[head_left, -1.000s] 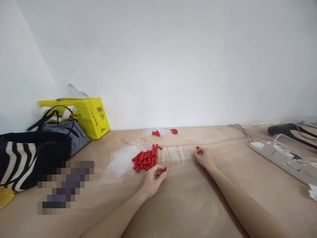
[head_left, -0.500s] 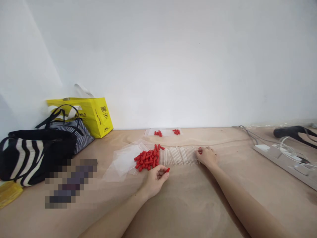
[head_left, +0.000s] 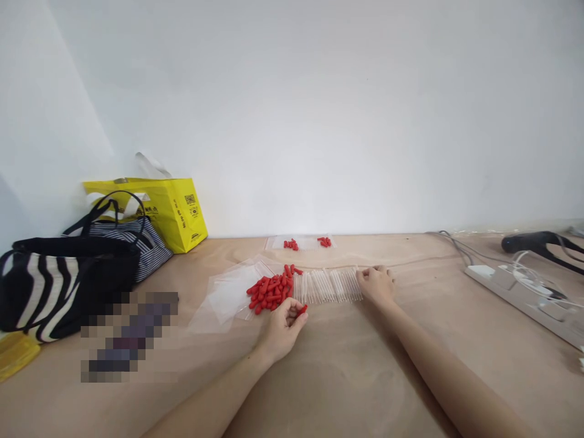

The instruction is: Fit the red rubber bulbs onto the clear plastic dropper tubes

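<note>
Left hand [head_left: 280,331] edged nearer the red pile [head_left: 270,294] overlapping plastic bags [head_left: 223,298], pinching a red piece [head_left: 302,310]; right grip [head_left: 378,285] unclear.

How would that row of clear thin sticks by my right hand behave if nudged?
The row of sticks would probably splay, since its pieces lie side by side at slightly varying angles. Each looks slender, so likely light.
</note>
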`<state>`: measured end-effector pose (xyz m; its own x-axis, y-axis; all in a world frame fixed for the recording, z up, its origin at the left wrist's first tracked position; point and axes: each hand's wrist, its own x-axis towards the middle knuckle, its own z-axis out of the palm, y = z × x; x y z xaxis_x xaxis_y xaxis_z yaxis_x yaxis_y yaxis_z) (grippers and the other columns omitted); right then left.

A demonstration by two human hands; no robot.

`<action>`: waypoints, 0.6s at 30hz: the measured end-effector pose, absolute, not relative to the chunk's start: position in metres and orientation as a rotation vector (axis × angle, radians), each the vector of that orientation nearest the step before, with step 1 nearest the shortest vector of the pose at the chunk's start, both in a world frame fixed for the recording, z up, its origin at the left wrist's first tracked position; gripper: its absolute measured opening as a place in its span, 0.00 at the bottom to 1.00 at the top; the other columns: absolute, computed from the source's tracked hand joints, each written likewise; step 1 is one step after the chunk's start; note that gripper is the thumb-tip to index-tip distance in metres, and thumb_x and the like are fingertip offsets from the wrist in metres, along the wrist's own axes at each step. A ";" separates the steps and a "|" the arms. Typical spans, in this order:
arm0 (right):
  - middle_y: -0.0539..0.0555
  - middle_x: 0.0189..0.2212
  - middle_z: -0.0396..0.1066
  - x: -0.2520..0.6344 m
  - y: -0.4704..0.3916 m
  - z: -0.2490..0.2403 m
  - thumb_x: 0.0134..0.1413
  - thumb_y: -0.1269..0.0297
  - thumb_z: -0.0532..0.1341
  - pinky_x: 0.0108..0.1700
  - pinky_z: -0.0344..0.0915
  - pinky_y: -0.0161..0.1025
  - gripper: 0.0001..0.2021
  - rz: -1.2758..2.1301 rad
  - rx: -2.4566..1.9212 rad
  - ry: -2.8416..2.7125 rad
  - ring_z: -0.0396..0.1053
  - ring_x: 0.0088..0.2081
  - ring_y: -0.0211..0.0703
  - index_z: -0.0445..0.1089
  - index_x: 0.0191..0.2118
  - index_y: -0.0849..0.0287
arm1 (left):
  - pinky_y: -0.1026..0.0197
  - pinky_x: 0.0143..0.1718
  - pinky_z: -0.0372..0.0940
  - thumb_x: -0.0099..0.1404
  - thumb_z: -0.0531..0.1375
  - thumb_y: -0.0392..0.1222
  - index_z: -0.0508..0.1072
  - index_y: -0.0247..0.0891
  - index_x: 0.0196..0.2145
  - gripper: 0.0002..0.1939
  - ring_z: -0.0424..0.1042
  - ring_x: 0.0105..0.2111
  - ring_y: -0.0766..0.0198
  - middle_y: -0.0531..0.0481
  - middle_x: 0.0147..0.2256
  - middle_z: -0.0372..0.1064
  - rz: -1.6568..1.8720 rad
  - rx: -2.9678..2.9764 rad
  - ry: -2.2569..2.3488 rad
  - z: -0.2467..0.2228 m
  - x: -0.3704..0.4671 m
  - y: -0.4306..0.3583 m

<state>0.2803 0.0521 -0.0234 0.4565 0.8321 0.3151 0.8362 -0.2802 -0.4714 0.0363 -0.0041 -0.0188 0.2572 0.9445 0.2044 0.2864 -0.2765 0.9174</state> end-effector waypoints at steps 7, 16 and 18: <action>0.52 0.26 0.68 0.236 0.022 -0.033 0.55 0.64 0.48 0.33 0.58 0.34 0.09 0.163 -1.441 -1.827 0.65 0.29 0.38 0.63 0.30 0.59 | 0.63 0.32 0.65 0.57 0.54 0.41 0.68 0.35 0.36 0.10 0.68 0.31 0.65 0.49 0.33 0.68 1.115 1.959 1.240 -0.024 0.027 0.009; 0.52 0.31 0.69 0.209 0.005 -0.040 0.57 0.66 0.49 0.36 0.55 0.37 0.09 0.203 -1.146 -1.976 0.65 0.32 0.38 0.65 0.36 0.57 | 0.64 0.32 0.63 0.59 0.53 0.40 0.70 0.37 0.33 0.08 0.67 0.30 0.66 0.51 0.30 0.68 1.146 2.336 1.255 -0.012 0.025 0.007; 0.52 0.31 0.69 0.209 0.004 -0.039 0.57 0.66 0.49 0.36 0.55 0.37 0.09 0.214 -1.143 -1.978 0.65 0.32 0.38 0.66 0.37 0.56 | 0.64 0.32 0.63 0.59 0.53 0.39 0.70 0.37 0.33 0.08 0.67 0.30 0.66 0.50 0.30 0.68 1.132 2.347 1.253 -0.013 0.025 0.008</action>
